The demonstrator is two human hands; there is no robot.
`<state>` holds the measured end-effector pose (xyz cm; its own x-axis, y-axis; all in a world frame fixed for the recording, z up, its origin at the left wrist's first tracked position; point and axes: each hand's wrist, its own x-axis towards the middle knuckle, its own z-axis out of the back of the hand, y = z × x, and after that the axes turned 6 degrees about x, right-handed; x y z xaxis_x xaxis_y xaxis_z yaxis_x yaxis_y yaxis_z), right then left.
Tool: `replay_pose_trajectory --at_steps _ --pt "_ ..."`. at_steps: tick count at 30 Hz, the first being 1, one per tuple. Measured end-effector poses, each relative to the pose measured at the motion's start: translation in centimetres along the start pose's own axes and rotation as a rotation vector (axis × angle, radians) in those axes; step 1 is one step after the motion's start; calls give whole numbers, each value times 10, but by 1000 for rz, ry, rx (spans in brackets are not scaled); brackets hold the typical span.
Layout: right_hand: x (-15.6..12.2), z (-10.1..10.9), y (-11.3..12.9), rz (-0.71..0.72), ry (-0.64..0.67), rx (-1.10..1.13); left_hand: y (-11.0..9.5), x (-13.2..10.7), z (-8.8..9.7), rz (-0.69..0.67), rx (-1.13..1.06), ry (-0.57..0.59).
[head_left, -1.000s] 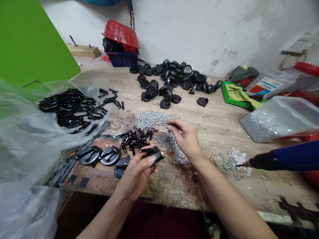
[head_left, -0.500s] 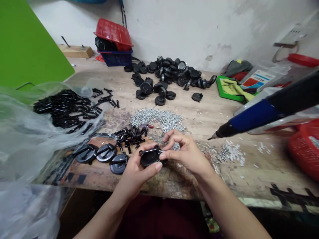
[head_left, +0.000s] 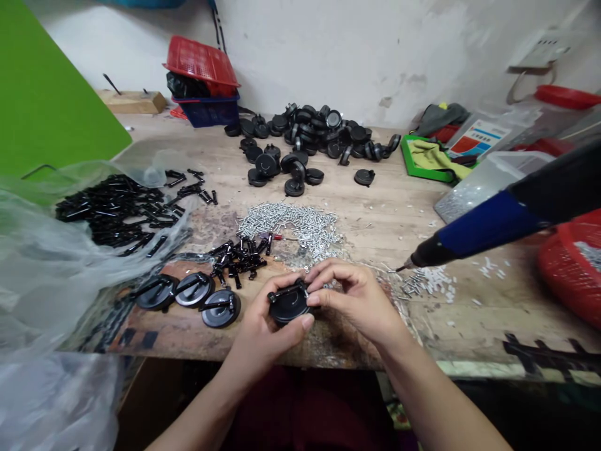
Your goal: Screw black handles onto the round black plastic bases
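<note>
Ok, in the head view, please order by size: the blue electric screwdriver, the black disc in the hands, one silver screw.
1. Blue electric screwdriver
2. Black disc
3. One silver screw

The screwdriver's nearness to the camera may exaggerate its size.

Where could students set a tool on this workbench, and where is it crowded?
Bare wood lies between the screw pile and plastic tub, and front right below the white bits. It is crowded around the hands and black suction cups.
</note>
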<state>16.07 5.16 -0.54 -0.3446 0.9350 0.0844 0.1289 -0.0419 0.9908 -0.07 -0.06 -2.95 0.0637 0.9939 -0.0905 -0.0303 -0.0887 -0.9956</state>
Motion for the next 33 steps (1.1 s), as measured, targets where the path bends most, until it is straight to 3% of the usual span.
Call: replay_pose_trajectory --at_steps 5,11,16,18,20,22,23,25,27,29,33 --pt "-19 4 0 11 -147 -128 -3 0 -13 42 -39 28" --pt "-34 10 3 94 -175 -291 -1 -4 -26 102 -27 66" --pt "-59 9 -11 279 -258 -468 5 -8 -44 281 -310 130" --pt "-68 15 -13 531 -434 -616 5 -9 -52 343 -424 130" --pt "-68 30 -6 827 -733 -746 4 -9 -57 397 -476 106" --pt "-57 54 7 908 -966 -685 3 -8 -58 436 -497 88" --pt "-49 67 16 831 -960 -602 3 -8 -58 449 -508 89" --pt "-30 90 31 694 -820 -497 5 -8 -57 461 -532 100" --pt "-14 99 42 623 -714 -453 6 -8 -57 464 -552 105" --pt "-8 92 48 597 -681 -418 7 -7 -56 470 -557 103" --pt "-24 42 52 566 -650 -334 6 -5 -56 494 -529 56"
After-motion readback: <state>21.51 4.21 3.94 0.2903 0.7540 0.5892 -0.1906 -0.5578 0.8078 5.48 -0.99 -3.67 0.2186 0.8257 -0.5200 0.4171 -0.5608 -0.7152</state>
